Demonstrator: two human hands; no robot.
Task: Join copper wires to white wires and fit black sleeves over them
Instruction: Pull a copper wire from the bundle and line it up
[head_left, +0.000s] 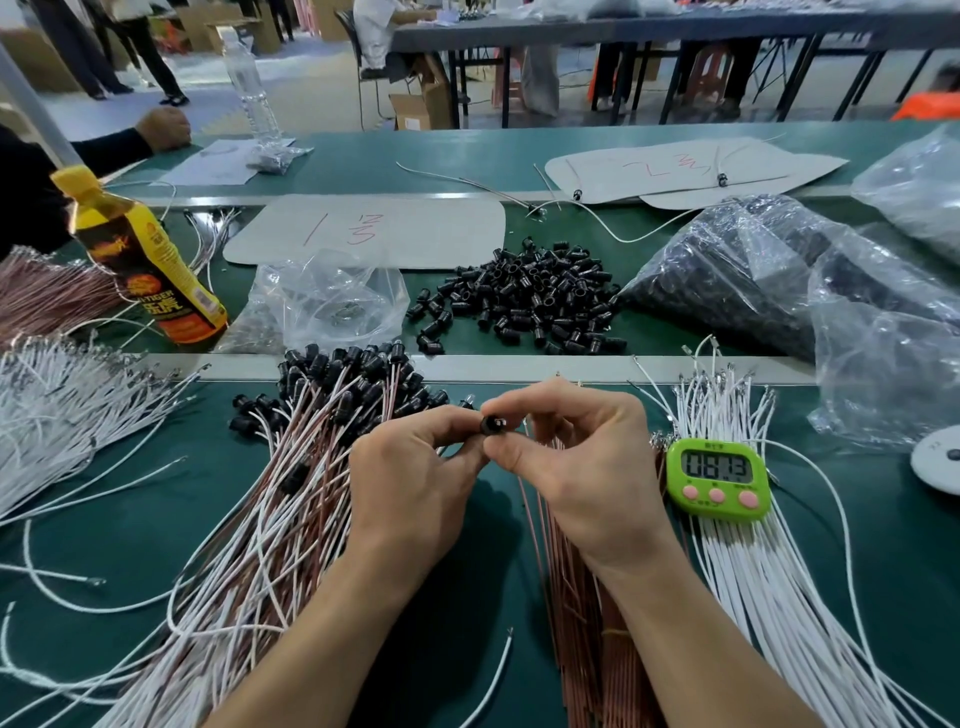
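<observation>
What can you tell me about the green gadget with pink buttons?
It is a small digital timer with a bright green, plastic-looking case and rounded corners. Its grey display shows dark digits, hard to read; three round pink buttons sit below. It lies face up on the white wires, just right of the right hand, which does not touch it.

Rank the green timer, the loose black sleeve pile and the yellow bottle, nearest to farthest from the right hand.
1. Green timer, just right of the right hand.
2. Loose black sleeve pile, farther back on the table.
3. Yellow bottle, far back left.
</observation>
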